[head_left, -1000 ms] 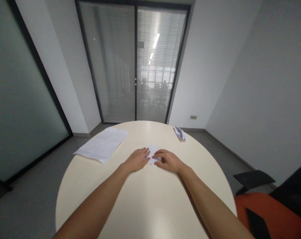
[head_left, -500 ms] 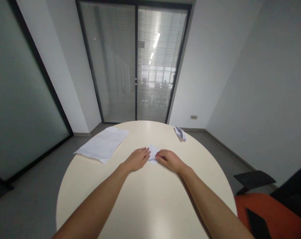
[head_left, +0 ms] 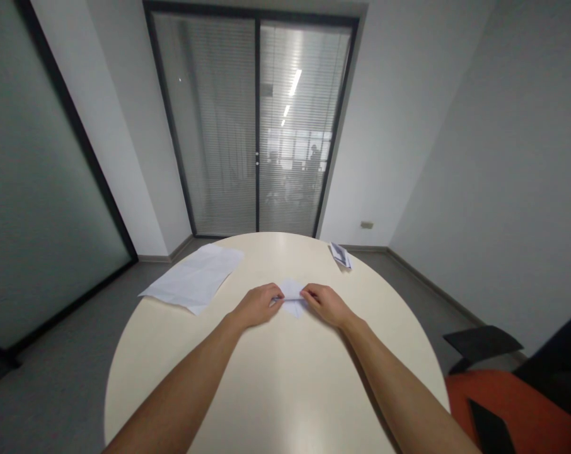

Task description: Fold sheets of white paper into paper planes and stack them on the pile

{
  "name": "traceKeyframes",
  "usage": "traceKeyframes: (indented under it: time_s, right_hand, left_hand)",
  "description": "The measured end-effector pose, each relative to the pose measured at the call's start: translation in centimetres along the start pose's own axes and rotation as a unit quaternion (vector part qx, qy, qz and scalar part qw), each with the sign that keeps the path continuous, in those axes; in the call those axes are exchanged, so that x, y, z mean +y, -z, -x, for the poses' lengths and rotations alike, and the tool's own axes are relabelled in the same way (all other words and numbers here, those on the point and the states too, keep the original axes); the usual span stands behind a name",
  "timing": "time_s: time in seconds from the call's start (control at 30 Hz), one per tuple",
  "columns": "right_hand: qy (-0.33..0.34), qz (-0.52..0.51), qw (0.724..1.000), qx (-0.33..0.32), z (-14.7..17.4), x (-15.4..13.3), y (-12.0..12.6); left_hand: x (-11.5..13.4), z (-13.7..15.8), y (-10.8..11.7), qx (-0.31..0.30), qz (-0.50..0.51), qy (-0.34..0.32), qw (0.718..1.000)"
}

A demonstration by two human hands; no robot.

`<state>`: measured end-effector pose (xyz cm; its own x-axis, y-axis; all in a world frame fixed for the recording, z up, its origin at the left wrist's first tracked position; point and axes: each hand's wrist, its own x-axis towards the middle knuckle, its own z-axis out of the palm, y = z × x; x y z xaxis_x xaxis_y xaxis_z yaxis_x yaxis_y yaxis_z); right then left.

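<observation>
Between my hands, a small folded sheet of white paper (head_left: 293, 307) lies on the round cream table (head_left: 276, 372), with a raised fold running across its middle. My left hand (head_left: 261, 304) pinches the left end of that fold between thumb and fingers. At the right end, my right hand (head_left: 327, 304) has its thumb and fingertips closed on the paper. The fingers hide both ends of the fold.
A large creased white sheet (head_left: 195, 277) lies at the table's left edge, partly overhanging. Near the far right edge sits a folded paper piece (head_left: 340, 255) with dark print. An orange chair (head_left: 507, 397) with black armrests stands at the right.
My fingers have gone from lying flatter on the paper to pinching both ends of a fold. More of the paper shows below the fold. The view has shifted slightly.
</observation>
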<state>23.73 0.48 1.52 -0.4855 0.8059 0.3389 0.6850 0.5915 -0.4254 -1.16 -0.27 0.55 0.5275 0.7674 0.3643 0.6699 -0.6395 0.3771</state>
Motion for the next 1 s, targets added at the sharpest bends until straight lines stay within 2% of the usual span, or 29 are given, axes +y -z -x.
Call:
traceKeyframes:
  time_s: [0.17,0.7,1.0]
  right_hand:
    - [-0.009,-0.004,1.000,0.005,0.1,0.0,0.0]
    - [0.027,-0.065,0.997,-0.010,-0.1,-0.4,0.3]
    - [-0.031,-0.056,0.998,0.022,-0.2,-0.3,-0.3]
  left_hand:
    - [-0.4,-0.2,-0.1,0.000,-0.013,0.034,0.999]
    - [-0.9,-0.5,-0.1,0.019,-0.035,0.067,0.997]
    - [0.0,-0.6,-0.1,0.017,-0.049,0.099,0.994]
